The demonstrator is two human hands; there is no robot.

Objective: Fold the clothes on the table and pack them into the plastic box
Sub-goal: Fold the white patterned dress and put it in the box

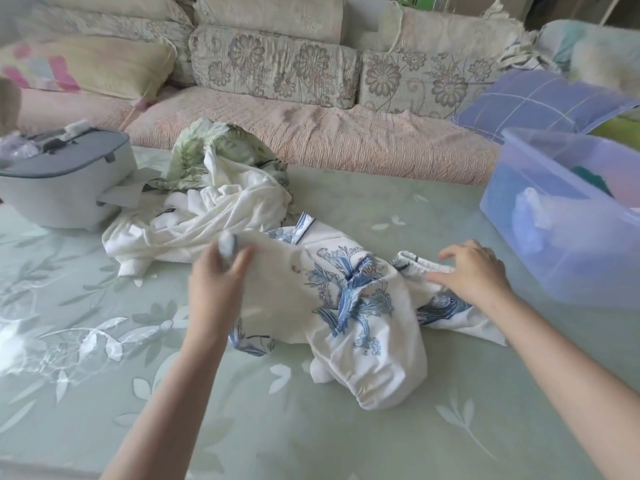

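Left hand (221, 271) has its fingers curled round a bunched bit of the white blue-flowered garment (349, 306), which lies crumpled mid-table (242, 427). Right hand (474, 271) sits on the garment's right edge with loosely bent fingers, and I can't tell if it's actually pinching. The plastic box (571, 271) is just right of it.

garment (349, 299) white, blue floral | sweater (214, 216) cream | box (568, 216) translucent blue | tablecloth (104, 341) pale green, leaves
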